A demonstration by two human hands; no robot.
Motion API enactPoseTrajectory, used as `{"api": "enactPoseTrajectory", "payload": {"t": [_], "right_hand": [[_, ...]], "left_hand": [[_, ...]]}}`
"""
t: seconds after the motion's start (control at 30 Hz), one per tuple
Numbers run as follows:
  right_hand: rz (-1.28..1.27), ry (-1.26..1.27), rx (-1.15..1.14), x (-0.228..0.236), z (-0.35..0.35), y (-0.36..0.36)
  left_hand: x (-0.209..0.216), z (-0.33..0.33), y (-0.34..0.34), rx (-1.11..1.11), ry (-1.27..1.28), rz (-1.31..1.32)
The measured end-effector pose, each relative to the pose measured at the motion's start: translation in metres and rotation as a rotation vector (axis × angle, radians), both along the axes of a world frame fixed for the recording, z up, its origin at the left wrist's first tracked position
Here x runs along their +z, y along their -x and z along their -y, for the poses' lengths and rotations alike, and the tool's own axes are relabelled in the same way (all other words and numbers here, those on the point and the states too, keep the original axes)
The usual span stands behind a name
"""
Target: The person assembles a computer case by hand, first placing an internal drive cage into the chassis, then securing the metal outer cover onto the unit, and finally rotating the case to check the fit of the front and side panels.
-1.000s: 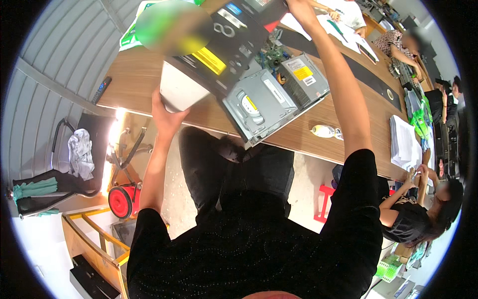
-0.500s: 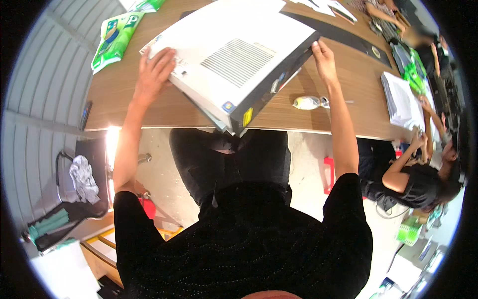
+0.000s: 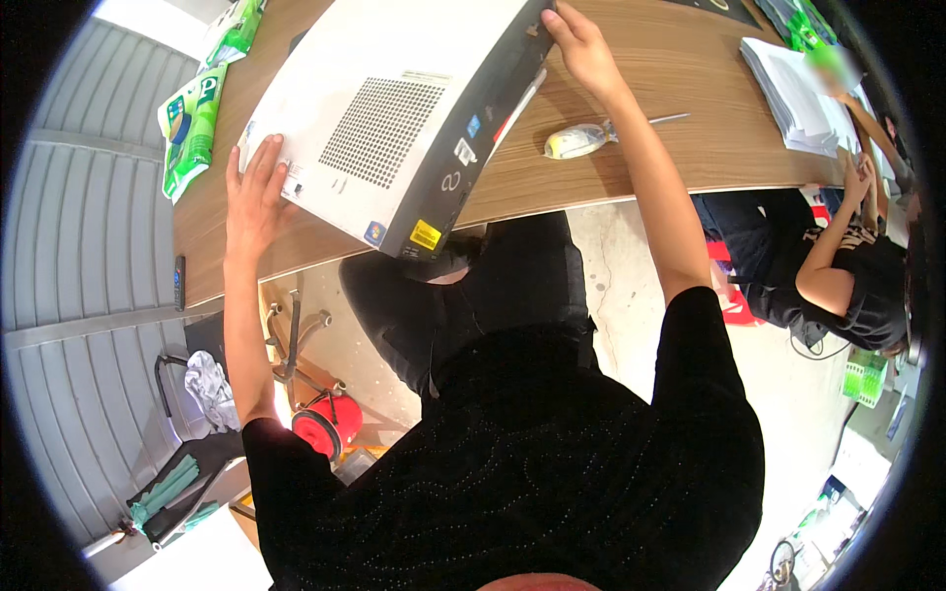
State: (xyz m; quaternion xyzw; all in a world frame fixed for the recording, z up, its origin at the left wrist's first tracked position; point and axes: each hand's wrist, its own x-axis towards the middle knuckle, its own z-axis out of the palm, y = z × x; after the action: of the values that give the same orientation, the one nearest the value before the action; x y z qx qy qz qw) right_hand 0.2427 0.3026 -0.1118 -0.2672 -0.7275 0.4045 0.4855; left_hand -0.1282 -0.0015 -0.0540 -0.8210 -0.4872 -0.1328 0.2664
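Over the wooden table [image 3: 650,59], desktop computer case [image 3: 384,128] has shifted left, away from the screwdriver [image 3: 572,143], since half a second ago, showing more of its black front panel [image 3: 483,128]; drive bays seen one second ago are now hidden. White vented side faces up, near corner at table edge. Case spans between both hands: right hand [image 3: 584,54] clamped on front panel's far end, left hand [image 3: 258,192] closed over left edge, thumb hidden. Screwdriver lies right of case, by right forearm.
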Motion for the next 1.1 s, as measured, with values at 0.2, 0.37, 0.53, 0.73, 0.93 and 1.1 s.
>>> {"api": "enactPoseTrajectory", "payload": {"t": [0.2,0.37,0.53,0.73,0.93,1.1], "right_hand": [[-0.083,-0.107,0.002,0.007,0.015,0.008],[0.001,-0.126,0.008,0.018,0.015,0.007],[-0.066,-0.031,0.004,0.026,0.026,0.010],[-0.174,0.123,0.087,0.025,0.030,0.015],[-0.042,0.065,0.003,0.003,0.002,0.016],[-0.227,0.187,0.073,0.021,0.015,0.027]], "left_hand": [[-0.013,0.014,0.010,0.201,0.150,-0.129],[-0.031,0.014,0.008,0.256,0.012,0.097],[-0.046,0.018,-0.007,0.418,0.006,0.441],[-0.066,0.024,0.041,0.424,0.160,1.371],[-0.053,0.012,0.055,0.389,0.330,2.199],[-0.069,0.006,0.052,0.325,0.334,2.092]]}}
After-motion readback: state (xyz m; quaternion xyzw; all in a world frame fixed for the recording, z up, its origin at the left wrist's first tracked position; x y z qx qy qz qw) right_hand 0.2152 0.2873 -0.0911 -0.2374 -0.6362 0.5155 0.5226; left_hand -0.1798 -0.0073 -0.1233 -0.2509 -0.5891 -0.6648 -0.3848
